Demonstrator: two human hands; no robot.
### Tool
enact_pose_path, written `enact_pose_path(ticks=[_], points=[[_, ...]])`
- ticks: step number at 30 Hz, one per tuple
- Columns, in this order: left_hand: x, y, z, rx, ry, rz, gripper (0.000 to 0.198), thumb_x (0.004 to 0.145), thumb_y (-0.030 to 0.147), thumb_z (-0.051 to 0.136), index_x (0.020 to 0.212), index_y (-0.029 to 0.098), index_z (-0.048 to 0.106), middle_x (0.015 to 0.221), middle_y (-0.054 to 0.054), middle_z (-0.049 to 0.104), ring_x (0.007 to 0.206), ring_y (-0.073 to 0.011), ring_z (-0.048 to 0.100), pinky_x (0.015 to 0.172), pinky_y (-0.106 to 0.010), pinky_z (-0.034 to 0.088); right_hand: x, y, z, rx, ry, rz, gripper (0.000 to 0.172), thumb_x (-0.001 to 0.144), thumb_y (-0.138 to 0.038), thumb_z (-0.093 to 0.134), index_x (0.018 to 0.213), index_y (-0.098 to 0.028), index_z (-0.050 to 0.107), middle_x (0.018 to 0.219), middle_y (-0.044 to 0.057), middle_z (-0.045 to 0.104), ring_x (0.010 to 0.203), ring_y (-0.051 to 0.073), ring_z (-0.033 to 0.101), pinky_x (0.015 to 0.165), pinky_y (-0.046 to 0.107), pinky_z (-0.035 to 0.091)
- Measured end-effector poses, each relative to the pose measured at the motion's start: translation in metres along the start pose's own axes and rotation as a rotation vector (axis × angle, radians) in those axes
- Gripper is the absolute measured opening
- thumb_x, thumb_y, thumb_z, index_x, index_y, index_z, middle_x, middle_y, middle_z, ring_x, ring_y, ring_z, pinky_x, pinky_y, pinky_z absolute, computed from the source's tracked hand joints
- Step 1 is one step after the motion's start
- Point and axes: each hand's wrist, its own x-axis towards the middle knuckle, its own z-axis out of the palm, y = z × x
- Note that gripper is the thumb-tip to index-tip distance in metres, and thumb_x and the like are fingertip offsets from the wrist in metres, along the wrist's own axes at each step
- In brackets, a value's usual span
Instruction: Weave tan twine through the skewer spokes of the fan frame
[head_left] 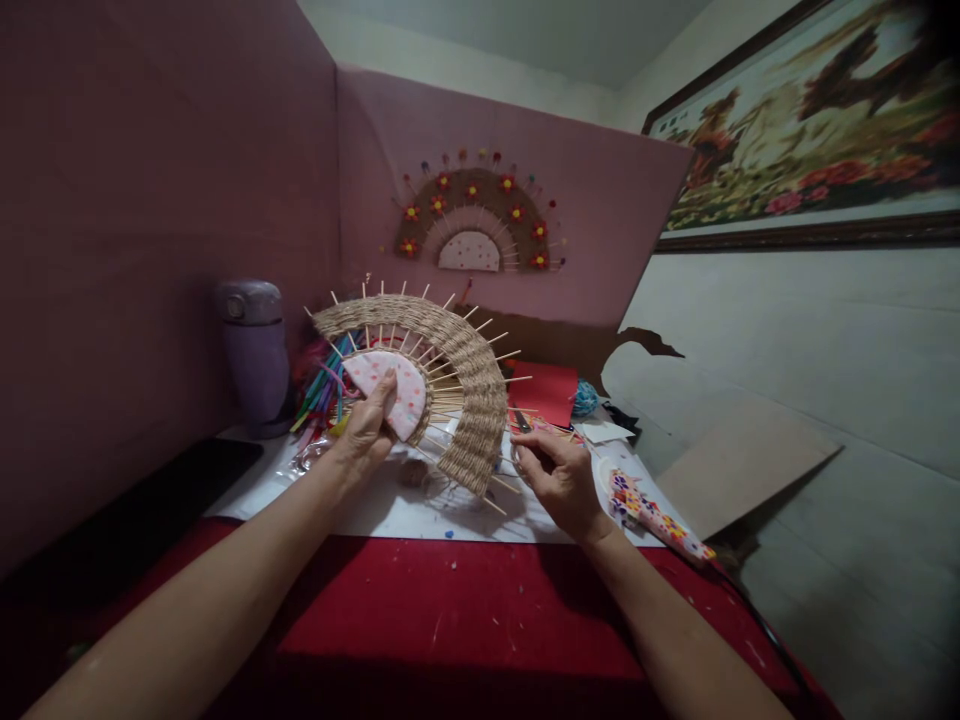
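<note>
Reaching in over the near edge of the table (442,620), the left hand (366,425) clamps the spotted half-circle (409,395) of a woven fan (484,390), thumb pressed flat on the front and fingers behind, holding it tilted above the white sheet (375,515). The right hand (561,478), knuckles up and fingers curled, sits just beside the fan's right side, fingertips pinching a small dark-tipped tool (520,420), perhaps scissors.

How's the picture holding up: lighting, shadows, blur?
Head view: dim overall, very dark towards the lower left; head view: soft shadow on the red cloth below the right hand; head view: weave of the fan readable, but detail at the right fingertips too small to tell.
</note>
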Motion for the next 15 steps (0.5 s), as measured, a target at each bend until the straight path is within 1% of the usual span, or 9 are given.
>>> enact_pose_path(ticks=[5,11,13,15], points=[[-0.0017,-0.0001,0.0014,-0.029,0.013,-0.002,0.022,0.069,0.015,0.068,0.089,0.013,0.061,0.071,-0.005,0.069,0.059,-0.0137,0.064,0.067,-0.027,0.055,0.0024,-0.0015,0.0004,0.185,0.007,0.176,0.018,0.078,-0.028,0.052,0.079,-0.015,0.065,0.062,0.002,0.059,0.052,0.011,0.05,0.048,0.023,0.037],[-0.0026,0.0007,0.0032,-0.077,0.022,-0.021,0.03,0.068,0.014,0.068,0.097,0.015,0.061,0.07,-0.005,0.069,0.057,-0.0134,0.064,0.067,-0.026,0.055,0.0019,-0.0029,-0.0016,0.156,0.039,0.205,0.017,0.075,-0.028,0.054,0.077,-0.016,0.067,0.059,0.002,0.059,0.051,0.012,0.049,0.049,0.024,0.037],[-0.0026,0.001,0.0034,-0.076,0.027,-0.021,0.032,0.068,0.014,0.069,0.099,0.015,0.061,0.07,-0.005,0.069,0.056,-0.0131,0.063,0.066,-0.026,0.055,0.0032,-0.0028,-0.0016,0.189,0.019,0.241,0.016,0.073,-0.027,0.055,0.073,-0.016,0.068,0.057,0.002,0.058,0.05,0.012,0.049,0.048,0.024,0.037],[-0.0024,0.001,0.0032,-0.063,0.027,-0.019,0.031,0.068,0.014,0.069,0.097,0.015,0.061,0.069,-0.005,0.069,0.056,-0.0132,0.063,0.066,-0.026,0.055,0.0056,-0.0025,-0.0012,0.278,-0.036,0.321,0.016,0.07,-0.028,0.057,0.071,-0.016,0.068,0.053,0.001,0.056,0.048,0.012,0.048,0.047,0.024,0.036]])
